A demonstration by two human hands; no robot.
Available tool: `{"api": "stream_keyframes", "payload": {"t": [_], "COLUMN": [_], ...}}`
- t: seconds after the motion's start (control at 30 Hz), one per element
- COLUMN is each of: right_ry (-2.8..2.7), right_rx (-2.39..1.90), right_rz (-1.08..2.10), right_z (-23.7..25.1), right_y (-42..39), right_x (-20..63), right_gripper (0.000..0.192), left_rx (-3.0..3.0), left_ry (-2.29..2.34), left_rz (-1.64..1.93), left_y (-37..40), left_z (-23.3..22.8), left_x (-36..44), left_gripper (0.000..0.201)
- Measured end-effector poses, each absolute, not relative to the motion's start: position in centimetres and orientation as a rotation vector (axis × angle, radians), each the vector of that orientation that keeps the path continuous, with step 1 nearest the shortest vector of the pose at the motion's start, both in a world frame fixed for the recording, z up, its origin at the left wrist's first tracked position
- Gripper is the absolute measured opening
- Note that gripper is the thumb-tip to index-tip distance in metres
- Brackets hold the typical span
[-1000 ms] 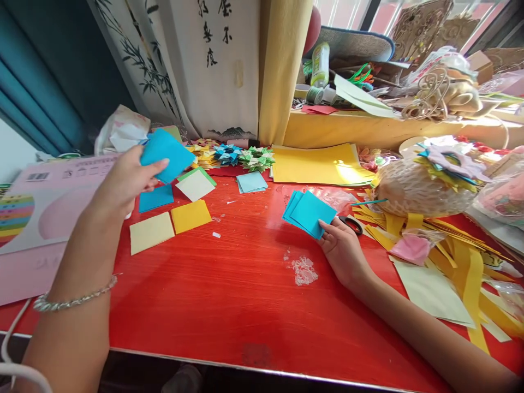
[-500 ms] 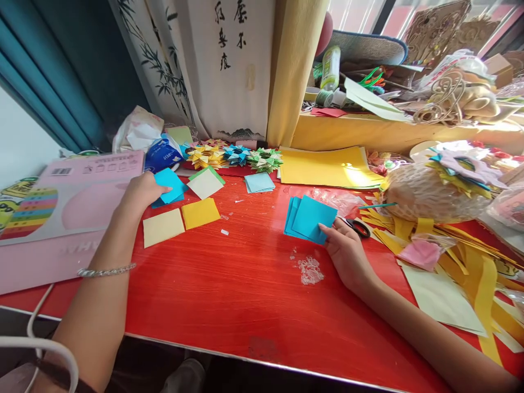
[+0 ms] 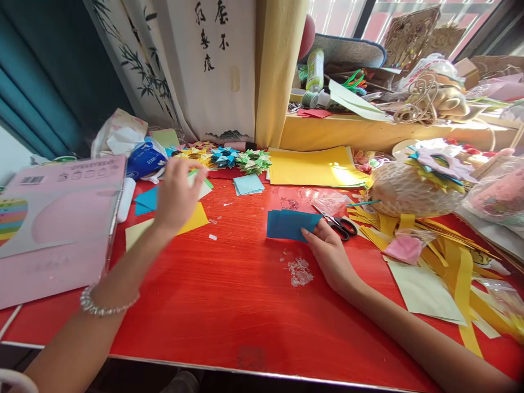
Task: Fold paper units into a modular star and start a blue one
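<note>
1. Centrally, a few blue paper sheets (image 3: pixel 286 225) were held over the middle of the red desk (image 3: pixel 204 311), toward the right hand's side.
2. Their long axis ran sideways, roughly in line with the desk's front edge; the free end pointed left, and the other end met the right hand (image 3: pixel 325 248). Whether their lower edge touched the desk could not be told.
3. The right hand's fingers pinched that end near its lower corner, thumb on the near face.
4. The left hand (image 3: pixel 180 191), blurred by motion, was raised above the paper piles at the left, its fingers loosely parted.
5. Around and below that hand lay a blue pile (image 3: pixel 145 202), a yellow sheet (image 3: pixel 195 218), a cream sheet (image 3: pixel 137 232) and a green-and-white pile (image 3: pixel 206 189); the hand and forearm covered parts of them.
6. Just behind the right hand lay scissors (image 3: pixel 347 229) with black handles, their blades angled away to the left, toward crumpled clear plastic (image 3: pixel 327 201).
7. Nearer than the blue sheets sat a small heap of clear scraps (image 3: pixel 300 272).
8. Farther back were a pale blue stack (image 3: pixel 248 184), folded paper stars (image 3: pixel 225 157) and large yellow sheets (image 3: pixel 307 166).
9. At the far left stood a pink package (image 3: pixel 82 262); yellow strips (image 3: pixel 462 289) and a pale green sheet (image 3: pixel 426 289) crowded the right side, beside the right forearm.
</note>
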State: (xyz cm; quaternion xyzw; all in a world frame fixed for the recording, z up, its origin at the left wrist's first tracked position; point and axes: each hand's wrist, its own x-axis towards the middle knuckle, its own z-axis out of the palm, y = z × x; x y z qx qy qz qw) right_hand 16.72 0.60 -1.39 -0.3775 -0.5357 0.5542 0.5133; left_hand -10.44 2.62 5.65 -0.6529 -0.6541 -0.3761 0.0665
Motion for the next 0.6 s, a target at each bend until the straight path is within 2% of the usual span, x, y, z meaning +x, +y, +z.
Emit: {"api": "stream_keyframes", "payload": {"t": [0.1,0.17,0.3,0.47,0.6], "right_ry": [-1.381,-1.468,-1.689,-1.755,-1.748], "right_rx": [-0.911,-0.927,-0.996,-1.006,-1.003], "right_rz": [1.294,1.256,1.139,1.111,1.105], "right_z": [-1.5,-1.6,-1.7,-1.5,-1.3], "right_y": [0.5,0.3,0.0,-0.3,-0.4], "right_x": [16.7,16.7,16.5,16.1,16.0], "right_gripper": [0.017,0.017,0.026,0.030,0.031], "left_rx": [-2.527,-2.826,-2.936,-2.934,-2.989], "left_ry": [-2.008,-2.140,-2.218,-2.251,-2.152], "left_rz": [-1.142,-1.172,-1.335,-1.208,-1.263], "left_y": [0.6,-0.8,-1.7,-1.6,-2.1], "left_z": [4.1,2.8,1.0,0.9,1.2], "left_x": [-5.1,-2.8,-1.5,-1.4,-0.8], "left_gripper": [0.038,0.046,0.050,0.045,0.038]}}
